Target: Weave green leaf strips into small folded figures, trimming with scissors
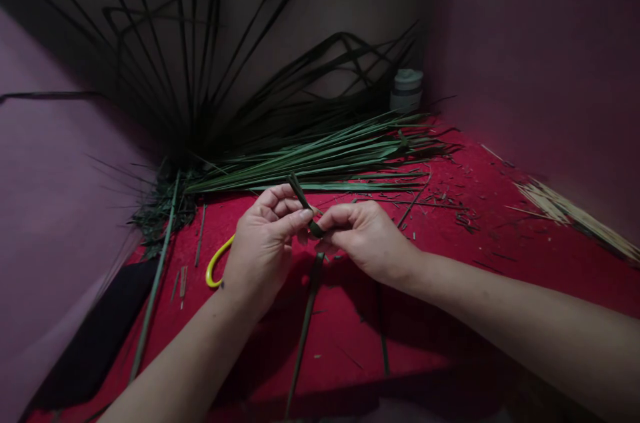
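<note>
The left hand (263, 233) and right hand (373, 239) pinch a leaf strip (301, 193) (dark green)

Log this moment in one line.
left hand: holds green strip | right hand: at strip's curl | yellow loop: partly behind left hand

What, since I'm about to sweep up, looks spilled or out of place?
Small dark scraps litter the red surface, thickest near the right end of the green leaves; they look untidy, strewn loosely instead of bundled. Nothing else clearly stands out.

Bare left hand (260, 246), bare right hand (377, 243), both forearms (520, 313) uncovered, slimmer at the wrists (416, 271).
</note>
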`<state>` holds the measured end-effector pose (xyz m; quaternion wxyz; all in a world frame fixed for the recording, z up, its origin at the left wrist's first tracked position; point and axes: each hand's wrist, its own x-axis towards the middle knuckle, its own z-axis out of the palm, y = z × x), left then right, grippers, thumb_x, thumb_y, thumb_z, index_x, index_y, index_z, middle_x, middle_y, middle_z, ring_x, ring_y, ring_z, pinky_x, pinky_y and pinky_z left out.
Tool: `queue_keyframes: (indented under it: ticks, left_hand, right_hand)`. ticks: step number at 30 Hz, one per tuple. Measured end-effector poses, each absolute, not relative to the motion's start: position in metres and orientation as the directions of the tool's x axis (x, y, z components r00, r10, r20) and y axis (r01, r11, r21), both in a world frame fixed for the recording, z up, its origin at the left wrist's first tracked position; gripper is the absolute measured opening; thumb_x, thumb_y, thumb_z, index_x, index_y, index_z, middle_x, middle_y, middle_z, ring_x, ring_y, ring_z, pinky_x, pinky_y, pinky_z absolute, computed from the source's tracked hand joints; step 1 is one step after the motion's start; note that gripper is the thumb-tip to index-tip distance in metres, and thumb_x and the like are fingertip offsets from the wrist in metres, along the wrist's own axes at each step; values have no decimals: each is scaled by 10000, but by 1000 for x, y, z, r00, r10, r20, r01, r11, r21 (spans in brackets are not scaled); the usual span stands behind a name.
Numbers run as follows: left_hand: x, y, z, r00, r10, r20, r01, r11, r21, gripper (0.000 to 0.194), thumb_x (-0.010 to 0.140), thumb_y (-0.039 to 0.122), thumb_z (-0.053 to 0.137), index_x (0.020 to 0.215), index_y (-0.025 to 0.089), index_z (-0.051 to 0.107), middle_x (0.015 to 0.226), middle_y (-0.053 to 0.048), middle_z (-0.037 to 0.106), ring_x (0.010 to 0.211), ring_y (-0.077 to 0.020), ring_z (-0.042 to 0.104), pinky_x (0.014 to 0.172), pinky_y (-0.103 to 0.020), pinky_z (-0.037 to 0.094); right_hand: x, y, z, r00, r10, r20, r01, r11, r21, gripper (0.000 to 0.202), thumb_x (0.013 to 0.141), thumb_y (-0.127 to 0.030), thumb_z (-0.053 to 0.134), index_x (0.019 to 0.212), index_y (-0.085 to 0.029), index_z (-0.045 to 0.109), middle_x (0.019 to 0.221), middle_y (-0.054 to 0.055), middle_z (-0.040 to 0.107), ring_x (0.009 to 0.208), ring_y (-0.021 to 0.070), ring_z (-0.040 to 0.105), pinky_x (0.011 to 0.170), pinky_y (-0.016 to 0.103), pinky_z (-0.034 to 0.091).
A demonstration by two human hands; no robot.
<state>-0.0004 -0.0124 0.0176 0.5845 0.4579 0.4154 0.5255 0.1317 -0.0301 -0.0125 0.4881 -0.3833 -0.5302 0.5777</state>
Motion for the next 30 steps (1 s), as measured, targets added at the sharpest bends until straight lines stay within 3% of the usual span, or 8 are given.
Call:
queue_keyframes:
  ticks: [4,10,14,18,25,30]
  left_hand:
    - [-1,-10,18,112,994,-17,-285,49,957,342,572,9,702,841,158,553,611,68,554,507,-42,510,471,-134,392]
    - [-3,-9,22,132,989,-64,-287,100,953,356,542,-5,709,824,146,555,600,65,534,486,-38,496,443,-129,373]
    - [-7,-7,21,151,979,-137,-267,174,948,381,530,-14,708,863,121,581,620,35,563,494,-46,526,422,-115,378]
    - [-13,-4,20,274,932,-237,-256,308,916,259,592,-8,676,814,103,602,595,17,579,417,-26,470,353,-103,351]
    - [-16,-3,24,368,857,-360,-275,471,838,102,730,-9,557,741,83,599,660,-21,609,446,-36,513,345,-96,401]
    - [-14,-4,28,355,863,-359,-286,466,837,190,838,19,430,744,71,586,623,-27,600,345,-10,423,283,-87,352]
  right_hand:
    - [133,-30,-18,-233,960,159,-143,128,-981,209,680,-61,519,755,-167,682,711,-8,646,669,106,582,665,237,470]
    - [136,-36,-16,-199,928,316,119,343,-932,124,783,-249,573,784,-168,667,656,-7,608,602,97,511,590,215,404]
    - [138,-37,-12,-173,885,432,233,463,-855,141,820,-236,548,768,-157,652,691,7,637,631,98,556,628,205,409]
    - [139,-35,-14,-172,818,548,351,571,-742,122,813,-175,547,748,-152,647,688,13,655,624,99,579,611,194,408]
    - [140,-31,-20,-171,797,580,367,598,-713,109,801,-128,554,777,-121,660,718,37,673,637,108,601,616,195,425]
    - [143,-29,-21,-165,804,572,377,587,-717,125,810,-136,549,813,-121,673,750,44,680,678,117,608,652,204,433]
